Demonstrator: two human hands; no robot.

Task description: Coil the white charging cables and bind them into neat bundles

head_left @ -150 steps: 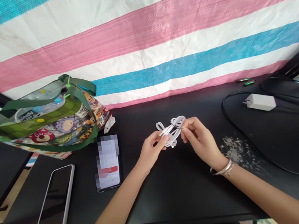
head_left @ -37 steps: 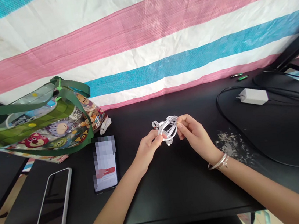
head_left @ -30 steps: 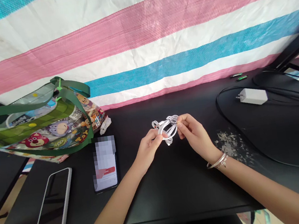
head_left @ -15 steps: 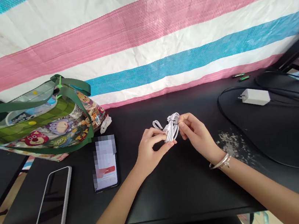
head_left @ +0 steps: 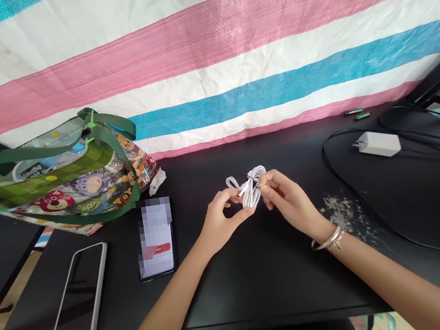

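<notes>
A white charging cable (head_left: 251, 192), coiled into a bundle, is held between my hands above the middle of the black table. My left hand (head_left: 224, 216) grips the coil's lower left side, with the thumb underneath and the fingers behind. My right hand (head_left: 283, 194) pinches the coil's right edge between thumb and forefinger. A dark tie appears to circle the bundle near its upper part. The cable's pale plug end lies against the coil near my left fingers, and a small loop sticks out to the left.
On the left stand a clear cartoon-print bag (head_left: 84, 192) with green handles, a phone with a lit screen (head_left: 156, 245) and a dark phone in a white case (head_left: 78, 302). To the right are a white power adapter (head_left: 378, 144), a black cord (head_left: 379, 224) and pale crumbs (head_left: 345, 215).
My left fingers have shifted down and back on the coil, so more of the plug end shows. My right hand keeps its pinch, slightly lower on the coil. The view has moved slightly.
</notes>
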